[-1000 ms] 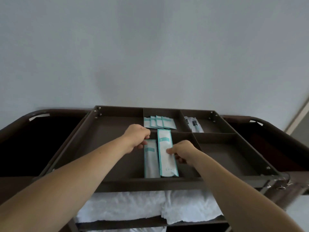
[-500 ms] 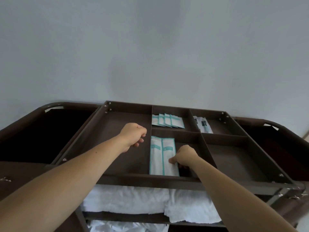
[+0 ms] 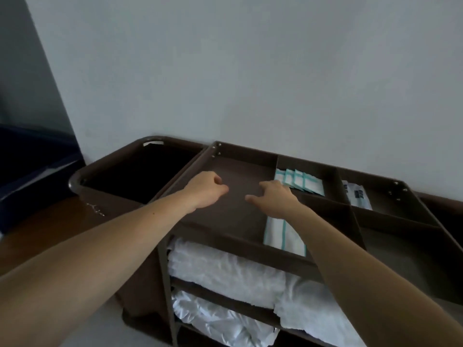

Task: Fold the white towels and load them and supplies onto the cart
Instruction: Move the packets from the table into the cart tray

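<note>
Pale grey wall (image 3: 250, 71) behind. Dark blue object (image 3: 30, 156) at far left, type unclear, with a brown wooden surface (image 3: 50, 226) beside it. The brown housekeeping cart (image 3: 164, 271) stands against the wall. A dark open side bin (image 3: 75, 182) hangs on its left end; its inside is too dark to read.

The right forearm (image 3: 350, 259) crosses the front rail and covers part of the front-middle compartment, so the packets there show only partly.

The top tray (image 3: 245, 151) is split by dividers.
- Large left compartment (image 3: 238, 209): bare brown floor.
- Rear-middle: small teal-edged sachets (image 3: 303, 182), overlapped in a row.
- Rear-right: white packets with dark print (image 3: 357, 196), text too small to read.
- Front-middle: long white packets with teal stripes (image 3: 280, 234), lying flat side by side, against the left divider.
- Front-right compartment (image 3: 400, 251): dim.

Below the tray, white towels (image 3: 220, 269) lie folded on the upper shelf. More white towels (image 3: 213, 319) sit on the lower shelf, rumpled.

Left hand (image 3: 205, 189): fingers curled into a loose fist, gripping nothing, over the large left compartment.

Right hand (image 3: 275, 199): relaxed and spread, thumb stuck out to the left, holding nothing. It sits over the far end of the long packets, by the divider. Cannot tell whether it touches them. The two hands are near each other but apart.
</note>
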